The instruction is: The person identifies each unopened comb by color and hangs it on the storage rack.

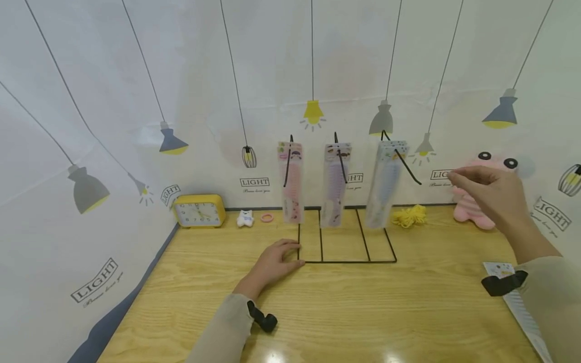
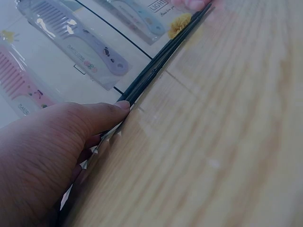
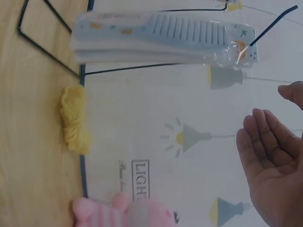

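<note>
- The work in hand looks like the stocking of a black wire rack with packaged combs, and this moment reads as the pause just beside the last hook: the right hand hangs in the air at about 3 o'clock from the blue comb pack, fingers relaxed and slightly spread, holding nothing.
- The left hand lies flat on the bench at the rack's 9 o'clock corner, fingertips pressed against the base wire, which I judge to be steadying the frame.
- The blue comb pack hangs from the rightmost hook at roughly 1 o'clock of the rack's base; it looks blurred in the head view, so it may be swinging, though I cannot tell.
- From the right wrist view the blue comb pack is a clear sleeve with a pale blue wide-toothed comb inside and what seems to be several packs stacked behind it.
- A pink comb pack and a lilac comb pack hang on the other two hooks, each apart from its neighbour.
- Another flat pack lies on the bench at 4 o'clock, near the right sleeve.
- The next move, as I judge it, calls for a light pinch at that pack's header end, with the left hand kept on the base.
</note>
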`<state>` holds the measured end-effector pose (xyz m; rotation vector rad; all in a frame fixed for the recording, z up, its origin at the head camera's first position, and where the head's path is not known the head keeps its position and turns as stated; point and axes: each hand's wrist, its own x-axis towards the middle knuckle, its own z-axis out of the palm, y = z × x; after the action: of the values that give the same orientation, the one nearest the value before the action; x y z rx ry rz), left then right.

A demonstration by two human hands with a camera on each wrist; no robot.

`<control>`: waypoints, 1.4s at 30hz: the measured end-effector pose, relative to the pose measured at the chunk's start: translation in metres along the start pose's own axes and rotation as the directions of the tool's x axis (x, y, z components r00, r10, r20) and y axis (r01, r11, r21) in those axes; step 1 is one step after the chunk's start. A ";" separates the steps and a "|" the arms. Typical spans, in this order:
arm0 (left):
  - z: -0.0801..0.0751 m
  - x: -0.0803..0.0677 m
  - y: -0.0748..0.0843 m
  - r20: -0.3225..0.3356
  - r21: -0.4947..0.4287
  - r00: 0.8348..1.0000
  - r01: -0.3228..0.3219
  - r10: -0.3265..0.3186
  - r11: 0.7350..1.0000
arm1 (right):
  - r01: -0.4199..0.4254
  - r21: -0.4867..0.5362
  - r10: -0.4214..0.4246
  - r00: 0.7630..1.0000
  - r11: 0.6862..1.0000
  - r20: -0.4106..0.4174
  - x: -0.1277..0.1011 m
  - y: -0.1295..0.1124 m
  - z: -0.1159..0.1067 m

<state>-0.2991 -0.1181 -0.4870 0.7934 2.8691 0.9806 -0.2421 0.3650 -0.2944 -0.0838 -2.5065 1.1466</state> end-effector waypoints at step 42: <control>0.000 -0.002 0.003 -0.003 0.010 1.000 -0.002 0.002 1.000 | -0.175 -0.517 0.283 0.949 0.838 0.137 -0.092 0.203 0.002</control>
<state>-0.2967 -0.1173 -0.4855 0.7956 2.8790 0.9692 -0.1780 0.4798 -0.4751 -0.4376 -2.9925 0.5691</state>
